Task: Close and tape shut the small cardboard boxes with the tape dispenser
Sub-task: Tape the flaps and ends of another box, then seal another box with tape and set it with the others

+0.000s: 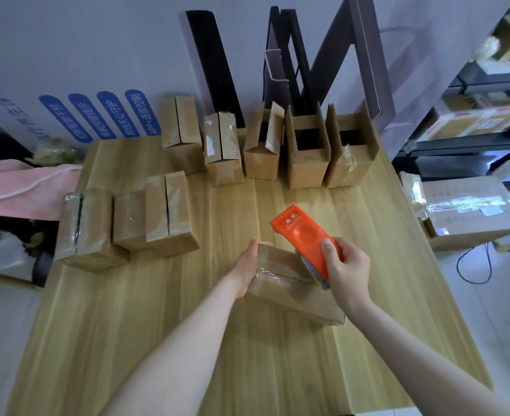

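The box (289,286) lies mid-surface (127,325). The left hand (249,265) clasps its 9 o'clock side, thumb over the top. The right hand (348,271), at 3 o'clock, is curled round the orange dispenser (305,238), whose lower end touches the box. Three closed boxes (169,211) stand at 10 o'clock, and a back row (265,145) of five at 12, some with flaps up.

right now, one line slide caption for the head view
Left hand steadies a cardboard box while the right hand holds an orange tape dispenser against it.

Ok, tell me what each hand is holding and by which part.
The right hand grips the orange tape dispenser at its near end; the left hand holds the cardboard box by its left side.
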A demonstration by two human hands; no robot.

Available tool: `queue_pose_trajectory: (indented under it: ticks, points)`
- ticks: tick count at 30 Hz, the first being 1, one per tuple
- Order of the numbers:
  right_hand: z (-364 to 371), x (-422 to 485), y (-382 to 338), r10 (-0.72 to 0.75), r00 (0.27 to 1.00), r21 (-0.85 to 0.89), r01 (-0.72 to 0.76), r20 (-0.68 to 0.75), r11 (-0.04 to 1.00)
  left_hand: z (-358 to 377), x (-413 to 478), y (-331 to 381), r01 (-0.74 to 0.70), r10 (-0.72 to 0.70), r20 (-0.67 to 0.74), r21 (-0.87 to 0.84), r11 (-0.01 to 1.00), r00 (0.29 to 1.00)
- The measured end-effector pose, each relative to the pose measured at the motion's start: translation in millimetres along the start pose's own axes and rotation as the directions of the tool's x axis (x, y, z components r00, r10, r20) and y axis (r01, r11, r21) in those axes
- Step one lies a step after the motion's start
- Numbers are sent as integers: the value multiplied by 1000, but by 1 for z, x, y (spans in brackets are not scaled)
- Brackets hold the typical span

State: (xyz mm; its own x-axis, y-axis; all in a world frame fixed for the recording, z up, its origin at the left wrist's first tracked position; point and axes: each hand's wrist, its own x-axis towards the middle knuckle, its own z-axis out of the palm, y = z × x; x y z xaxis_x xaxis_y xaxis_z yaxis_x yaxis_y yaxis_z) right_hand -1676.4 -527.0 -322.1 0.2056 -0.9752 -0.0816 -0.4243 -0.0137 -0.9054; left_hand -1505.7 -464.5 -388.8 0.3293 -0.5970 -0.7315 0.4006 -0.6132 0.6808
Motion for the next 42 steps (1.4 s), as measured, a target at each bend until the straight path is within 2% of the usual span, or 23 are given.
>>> queue_pose_trajectory:
  ticks: [3,8,12,14,15,17,19,20,21,22,24,26,30,32,36,39,42]
  points:
    - [1,-1,1,-6,1000,15,6,-5,1000,-2,7,-1,71,-71,-2,-52,996,997]
    - [1,-2,1,13,1000,18,-13,8,1000,-5,23,-19,-62,44,-115,-156,986,992]
    - [-2,-2,0,33,999,28,-34,27,999,-18,24,-22,-282,279,-200,14,959,939]
    - [-3,-1,0,28,999,8,-28,36,1000,-26,6,-12,-371,398,-162,174,912,903]
    - [-4,0,0,23,999,-11,-22,37,1000,-30,0,-9,-400,433,-85,260,879,897]
    - [-8,2,-3,28,999,-27,-27,45,999,-32,-14,-4,-434,414,155,487,758,897]
    - [-13,2,-9,54,996,5,-54,72,999,-29,-23,0,-476,318,360,740,476,877]
    - [-16,2,-12,59,994,30,-62,89,998,-27,-26,1,-486,254,420,809,331,871]
    - [-20,2,-16,58,993,55,-64,99,996,-26,-31,2,-486,201,448,845,223,871]
    - [-23,2,-22,52,993,76,-60,103,995,-23,-37,2,-481,176,455,863,156,873]
    - [-27,3,-36,15,995,104,-26,102,994,-20,-48,0,-464,204,439,880,100,875]
    - [-27,6,-54,-35,995,134,22,93,991,-21,-57,-3,-438,279,389,888,138,878]
    - [-24,21,-93,-116,993,232,112,4,966,-56,-87,10,-343,380,194,861,377,904]
    - [-18,27,-116,-140,989,289,149,-51,946,-88,-106,30,-303,447,70,826,475,892]
    - [6,31,-155,-152,985,407,174,-86,897,-160,-134,80,-255,584,-236,730,634,776]
    - [36,28,-167,-158,987,421,155,-28,894,-212,-138,123,-289,572,-455,551,783,683]
    - [68,21,-174,-153,988,420,126,31,899,-265,-112,165,-275,476,-645,393,877,598]
